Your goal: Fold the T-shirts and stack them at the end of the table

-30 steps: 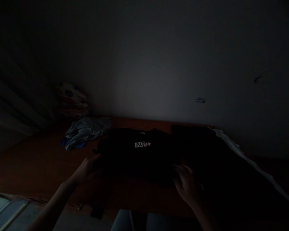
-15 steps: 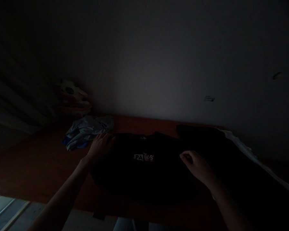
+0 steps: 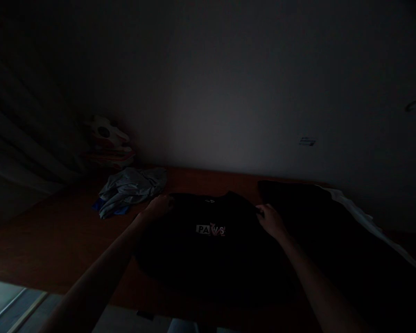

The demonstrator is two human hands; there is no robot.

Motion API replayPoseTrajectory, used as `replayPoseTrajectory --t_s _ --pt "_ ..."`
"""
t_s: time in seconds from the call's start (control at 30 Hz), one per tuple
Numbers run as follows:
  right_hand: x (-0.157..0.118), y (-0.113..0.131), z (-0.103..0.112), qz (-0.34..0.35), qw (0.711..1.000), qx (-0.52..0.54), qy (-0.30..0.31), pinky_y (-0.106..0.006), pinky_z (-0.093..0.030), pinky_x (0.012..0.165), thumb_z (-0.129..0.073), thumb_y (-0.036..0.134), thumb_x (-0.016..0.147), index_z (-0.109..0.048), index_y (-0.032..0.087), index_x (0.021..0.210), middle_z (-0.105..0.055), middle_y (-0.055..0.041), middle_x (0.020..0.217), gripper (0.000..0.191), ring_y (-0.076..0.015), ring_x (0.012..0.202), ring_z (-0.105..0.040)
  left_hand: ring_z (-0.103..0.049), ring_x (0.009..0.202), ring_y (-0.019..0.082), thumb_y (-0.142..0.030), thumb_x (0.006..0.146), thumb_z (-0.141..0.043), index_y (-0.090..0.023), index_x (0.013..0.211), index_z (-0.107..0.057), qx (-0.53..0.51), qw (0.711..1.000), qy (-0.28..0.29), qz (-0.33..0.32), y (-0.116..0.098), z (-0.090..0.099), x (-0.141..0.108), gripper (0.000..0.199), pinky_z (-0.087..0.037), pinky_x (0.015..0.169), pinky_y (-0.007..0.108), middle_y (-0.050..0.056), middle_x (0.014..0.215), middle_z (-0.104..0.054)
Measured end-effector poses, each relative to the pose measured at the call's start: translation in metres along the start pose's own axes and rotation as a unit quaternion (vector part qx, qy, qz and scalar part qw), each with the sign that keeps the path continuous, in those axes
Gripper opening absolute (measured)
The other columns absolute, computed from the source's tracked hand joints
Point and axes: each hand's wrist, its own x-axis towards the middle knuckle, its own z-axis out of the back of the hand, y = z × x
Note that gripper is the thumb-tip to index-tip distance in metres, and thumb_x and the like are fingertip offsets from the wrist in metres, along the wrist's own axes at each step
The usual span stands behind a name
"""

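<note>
The one black PAWS T-shirt (image 3: 215,259) lies print-up on the counter (image 3: 72,240). At its right shoulder edge, the right hand's (image 3: 272,222) grip pinches fabric, seemingly to keep it spread; at its left, the left hand (image 3: 156,206) touches, its grip too dark to tell. One crumpled grey garment (image 3: 135,185) sits left of the shirt; uncounted dark clothing (image 3: 305,208) lies right.

- Left hand (image 3: 156,206): up from the black shirt's (image 3: 208,263) 8 o'clock edge to its 10 o'clock shoulder.
- Right hand (image 3: 270,220): up from the shirt's 4 o'clock to 2 o'clock, now pinching it.
- Shirt: spread farther toward 6 o'clock.
</note>
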Motion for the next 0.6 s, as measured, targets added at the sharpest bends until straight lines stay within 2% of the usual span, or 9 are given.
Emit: replayPoseTrajectory --t_s 0.1,0.17,0.2,0.27,0.33,0.4,0.47,0.57,0.6 --pt "-0.018 0.001 0.019 0.077 0.996 -0.040 -0.008 -0.043 -0.045 0.099 -0.060 0.013 0.079 -0.074 0.024 0.104 -0.068 -0.0103 0.117 0.031 -0.0260 0.109 -0.062 -0.065 0.115 0.027 -0.021 0.083 -0.060 -0.023 0.095 -0.077 0.009 0.997 -0.025 -0.073 0.003 0.000 -0.015 0.021 -0.049 0.104 0.040 0.009 0.119 -0.071" --pt "-0.028 0.007 0.032 0.132 0.987 -0.088 0.007 -0.053 -0.038 0.103 -0.066 0.020 0.078 -0.075 0.026 0.093 -0.064 -0.0103 0.131 0.018 -0.0321 0.122 -0.055 -0.061 0.121 0.030 -0.024 0.084 -0.061 -0.021 0.096 -0.076 0.012 0.993 -0.054 -0.102 0.004 0.000 -0.017 0.019 -0.046 0.108 0.044 0.012 0.127 -0.067" --pt "-0.030 0.013 0.038 0.145 0.983 -0.106 0.018 -0.056 -0.036 0.104 -0.068 0.027 0.080 -0.074 0.026 0.086 -0.063 -0.0100 0.135 0.008 -0.0345 0.126 -0.053 -0.060 0.123 0.031 -0.026 0.086 -0.060 -0.020 0.100 -0.075 0.008 0.993 -0.065 -0.099 0.003 0.000 -0.013 0.021 -0.045 0.110 0.045 0.012 0.130 -0.066" --pt "-0.028 0.028 0.044 0.138 0.983 -0.115 0.040 -0.056 -0.037 0.103 -0.067 0.043 0.086 -0.072 0.025 0.080 -0.067 -0.0103 0.131 0.021 -0.0343 0.124 -0.056 -0.058 0.128 0.031 -0.027 0.089 -0.058 -0.018 0.116 -0.069 -0.007 0.995 -0.075 -0.072 -0.003 -0.002 0.000 0.030 -0.041 0.114 0.045 0.014 0.135 -0.065" --pt "-0.021 0.046 0.043 0.111 0.987 -0.101 0.051 -0.050 -0.043 0.098 -0.062 0.054 0.091 -0.072 0.024 0.090 -0.073 -0.0106 0.117 0.031 -0.0308 0.113 -0.064 -0.058 0.130 0.030 -0.027 0.092 -0.056 -0.016 0.128 -0.062 -0.017 0.996 -0.075 -0.048 -0.012 -0.006 0.017 0.038 -0.041 0.115 0.045 0.015 0.136 -0.065" --pt "-0.012 0.060 0.035 0.090 0.990 -0.089 0.060 -0.045 -0.046 0.094 -0.065 0.056 0.090 -0.071 0.022 0.110 -0.075 -0.0112 0.112 0.040 -0.0298 0.108 -0.067 -0.062 0.126 0.030 -0.026 0.091 -0.057 -0.016 0.132 -0.060 -0.019 0.997 -0.070 -0.038 -0.022 -0.012 0.033 0.042 -0.045 0.110 0.043 0.015 0.134 -0.067" --pt "-0.006 0.069 0.024 0.088 0.990 -0.087 0.072 -0.042 -0.048 0.094 -0.071 0.051 0.087 -0.069 0.022 0.120 -0.075 -0.0116 0.117 0.044 -0.0298 0.110 -0.068 -0.067 0.118 0.029 -0.025 0.088 -0.061 -0.016 0.127 -0.063 -0.018 0.998 -0.060 -0.029 -0.030 -0.017 0.044 0.040 -0.050 0.103 0.040 0.014 0.126 -0.071" --pt "-0.003 0.070 0.011 0.094 0.988 -0.086 0.084 -0.036 -0.050 0.091 -0.064 0.029 0.092 -0.072 0.023 0.115 -0.074 -0.0093 0.116 0.025 -0.0257 0.107 -0.070 -0.071 0.106 0.028 -0.022 0.086 -0.063 -0.017 0.114 -0.070 -0.011 0.998 -0.054 -0.020 -0.036 -0.017 0.046 0.030 -0.054 0.095 0.037 0.013 0.113 -0.074" --pt "-0.004 0.068 0.009 0.087 0.990 -0.082 0.078 -0.035 -0.051 0.090 -0.059 0.024 0.094 -0.073 0.023 0.116 -0.074 -0.0092 0.116 0.025 -0.0246 0.105 -0.070 -0.071 0.105 0.028 -0.021 0.087 -0.062 -0.017 0.112 -0.071 -0.009 0.998 -0.058 -0.017 -0.037 -0.014 0.043 0.027 -0.054 0.094 0.037 0.013 0.112 -0.074"
